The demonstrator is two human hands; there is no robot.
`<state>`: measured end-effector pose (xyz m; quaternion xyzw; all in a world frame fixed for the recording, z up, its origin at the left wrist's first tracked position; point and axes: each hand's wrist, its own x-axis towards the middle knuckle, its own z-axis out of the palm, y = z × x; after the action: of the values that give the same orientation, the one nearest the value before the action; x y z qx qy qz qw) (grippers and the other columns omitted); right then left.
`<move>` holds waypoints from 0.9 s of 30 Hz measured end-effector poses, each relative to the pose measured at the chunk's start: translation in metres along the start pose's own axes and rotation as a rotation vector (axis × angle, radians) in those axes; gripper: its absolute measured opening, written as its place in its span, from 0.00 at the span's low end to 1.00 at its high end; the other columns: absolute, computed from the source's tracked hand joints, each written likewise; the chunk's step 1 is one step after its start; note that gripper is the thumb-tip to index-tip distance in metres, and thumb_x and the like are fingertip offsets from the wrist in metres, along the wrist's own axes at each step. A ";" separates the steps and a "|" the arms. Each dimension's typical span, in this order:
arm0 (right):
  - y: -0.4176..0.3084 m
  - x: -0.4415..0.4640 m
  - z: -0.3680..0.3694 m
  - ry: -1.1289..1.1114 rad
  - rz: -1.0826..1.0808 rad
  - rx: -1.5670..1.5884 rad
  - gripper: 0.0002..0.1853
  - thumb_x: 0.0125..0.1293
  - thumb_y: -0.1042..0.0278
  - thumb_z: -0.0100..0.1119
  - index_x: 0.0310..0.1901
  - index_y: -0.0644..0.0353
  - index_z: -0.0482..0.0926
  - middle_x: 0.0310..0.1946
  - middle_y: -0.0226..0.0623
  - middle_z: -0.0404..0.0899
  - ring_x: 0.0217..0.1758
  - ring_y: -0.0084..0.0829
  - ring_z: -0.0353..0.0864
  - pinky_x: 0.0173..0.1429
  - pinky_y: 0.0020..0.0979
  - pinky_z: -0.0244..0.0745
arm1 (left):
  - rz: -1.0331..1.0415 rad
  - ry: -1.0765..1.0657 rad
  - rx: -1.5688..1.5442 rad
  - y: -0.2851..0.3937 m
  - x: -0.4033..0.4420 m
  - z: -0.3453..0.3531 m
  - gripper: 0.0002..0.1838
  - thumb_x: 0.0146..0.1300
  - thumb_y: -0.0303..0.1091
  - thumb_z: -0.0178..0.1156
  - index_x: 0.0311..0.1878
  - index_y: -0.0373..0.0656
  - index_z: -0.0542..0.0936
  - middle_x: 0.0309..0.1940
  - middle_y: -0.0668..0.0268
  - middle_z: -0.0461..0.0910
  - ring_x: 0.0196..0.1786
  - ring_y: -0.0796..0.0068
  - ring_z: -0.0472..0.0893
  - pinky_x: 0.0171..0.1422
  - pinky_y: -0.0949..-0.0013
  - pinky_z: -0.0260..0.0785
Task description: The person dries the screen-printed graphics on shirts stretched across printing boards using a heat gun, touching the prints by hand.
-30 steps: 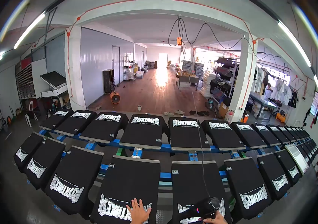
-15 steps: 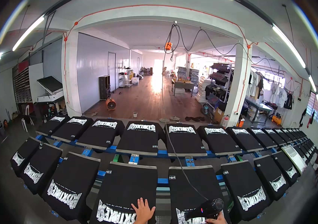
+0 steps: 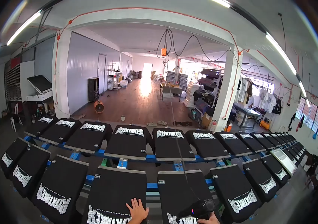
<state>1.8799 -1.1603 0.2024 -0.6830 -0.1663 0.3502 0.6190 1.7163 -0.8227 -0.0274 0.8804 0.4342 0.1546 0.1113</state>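
Note:
My left hand lies with fingers spread on the right edge of a black shirt, which is stretched over a board and has a white print near its lower end. My right hand is wrapped round the handle of a black hair dryer, low in the view. The dryer is over the neighbouring black shirt and covers part of its white print. A thin cord runs upward from the dryer.
Two long rows of boards with printed black shirts stand on a blue frame. A white-framed screen rests at the right. Beyond are an orange fan, a pillar, a desk and hanging clothes.
The view has turned to the right, so the scene sits farther left. My left hand is now nearer the shirt's right edge. My right hand still holds the dryer over the neighbouring shirt.

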 end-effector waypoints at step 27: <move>-0.004 -0.058 -0.051 -0.130 0.105 -0.078 0.38 0.57 0.73 0.75 0.65 0.67 0.63 0.29 0.38 0.81 0.24 0.26 0.80 0.27 0.29 0.76 | -0.092 -0.184 0.059 0.051 -0.022 -0.033 0.51 0.57 0.54 0.58 0.78 0.35 0.53 0.80 0.43 0.44 0.83 0.45 0.38 0.75 0.24 0.19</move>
<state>1.8747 -1.2348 0.2219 -0.6902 -0.1836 0.4193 0.5605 1.7287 -0.8685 0.0163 0.8730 0.4665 0.0548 0.1315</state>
